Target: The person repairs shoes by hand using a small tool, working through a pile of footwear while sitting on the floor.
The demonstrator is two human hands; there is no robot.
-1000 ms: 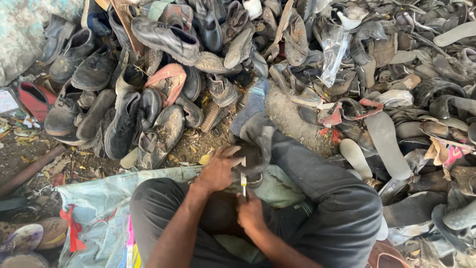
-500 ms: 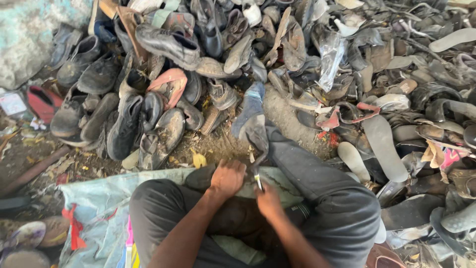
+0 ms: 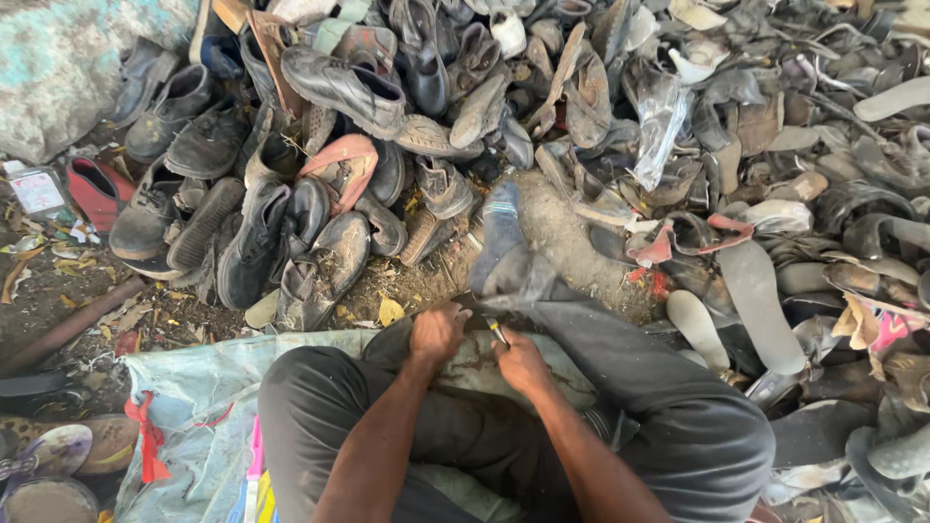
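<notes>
Left hand (image 3: 438, 332) covers whatever it presses on; fingers curl under, out of sight. Right hand (image 3: 520, 360) hides most of the thin tool (image 3: 497, 332), only a short tip shows, too small to tell what kind. Both forearms cut off by bottom edge. Shoe pile (image 3: 581, 87) runs past top and right edges. Jar (image 3: 39, 191) at left: contents unclear.

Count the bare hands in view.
2: the left hand pressing down on dark material in the lap, and the right hand beside it, holding a small tool. None hidden.
</notes>
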